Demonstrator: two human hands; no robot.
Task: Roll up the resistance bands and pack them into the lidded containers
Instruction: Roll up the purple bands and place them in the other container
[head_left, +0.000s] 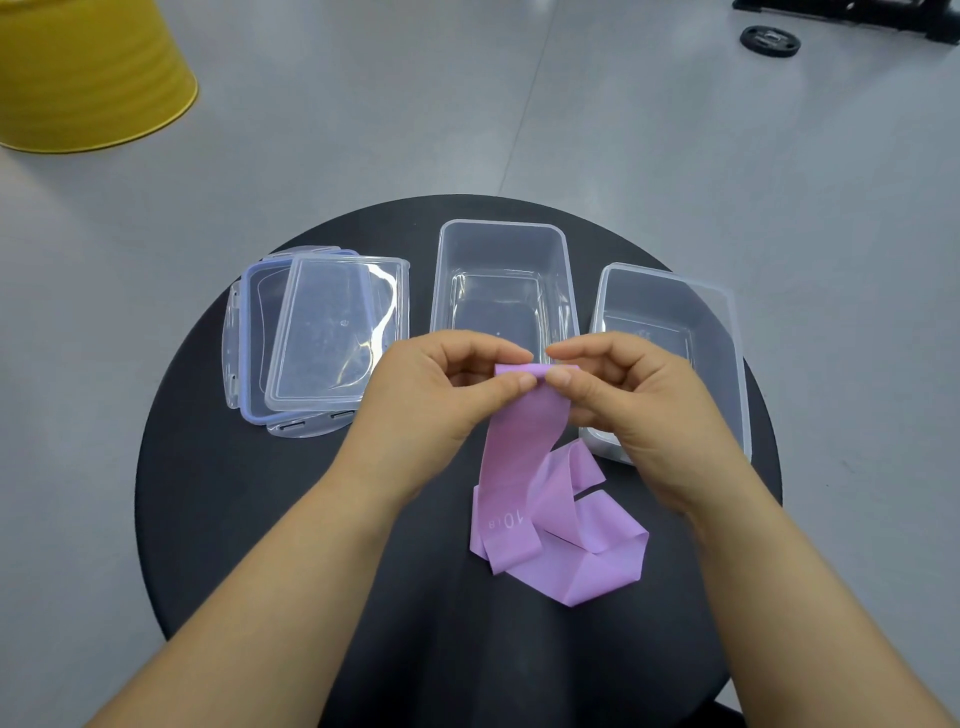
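A purple resistance band (524, 441) hangs from both my hands above the round black table (260, 519). My left hand (431, 395) and my right hand (634, 400) each pinch its top edge, which is folded over into a small first turn. The band's lower part lies crumpled in loose folds on the table. Two clear open containers stand behind my hands: one in the middle (501, 244), one at the right (670, 291). Both look empty. Two clear lids (311, 332) lie stacked at the left.
The table stands on a grey floor. A yellow bucket-like object (88, 73) sits on the floor at the far left. A black round weight plate (770, 40) and dark equipment lie at the far right.
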